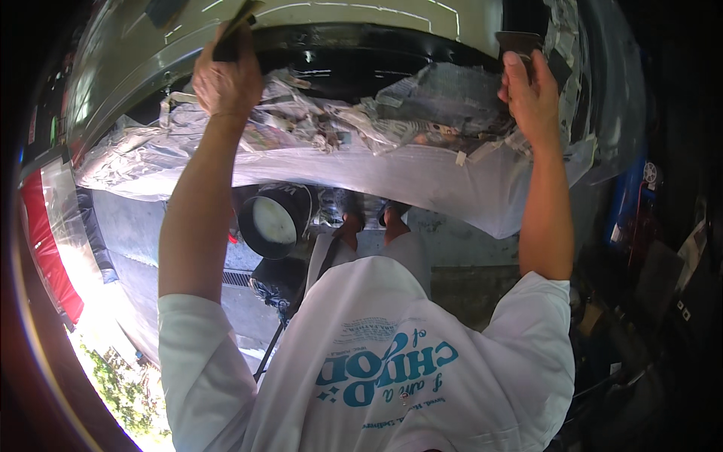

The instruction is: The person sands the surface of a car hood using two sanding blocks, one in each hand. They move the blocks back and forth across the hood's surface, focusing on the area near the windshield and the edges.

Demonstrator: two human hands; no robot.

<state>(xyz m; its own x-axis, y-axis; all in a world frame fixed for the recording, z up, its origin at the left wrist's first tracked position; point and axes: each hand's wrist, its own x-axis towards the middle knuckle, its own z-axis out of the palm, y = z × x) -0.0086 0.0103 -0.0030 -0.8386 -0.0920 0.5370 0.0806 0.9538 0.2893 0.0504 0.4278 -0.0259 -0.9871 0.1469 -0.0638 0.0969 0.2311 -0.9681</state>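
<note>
My left hand (226, 79) is raised at the upper left, its fingers closed on a thin dark flat piece (228, 47). My right hand (532, 94), at the upper right, pinches a dark, straight-edged flat plate (520, 40) between thumb and fingers. I cannot tell the exact kind of either piece. Both hands are at a pale, glossy vehicle body panel (339, 13) with a black curved strip (331, 41) along its lower edge. Crumpled newspaper (444, 94) is taped below that strip, and translucent plastic sheeting (467, 177) hangs under it.
A round black lamp-like housing (267, 224) with a pale face stands on the floor left of my feet, near a dark stand. Red and clear sheeting (51, 245) borders the left. A blue object (631, 200) stands among dark clutter at right.
</note>
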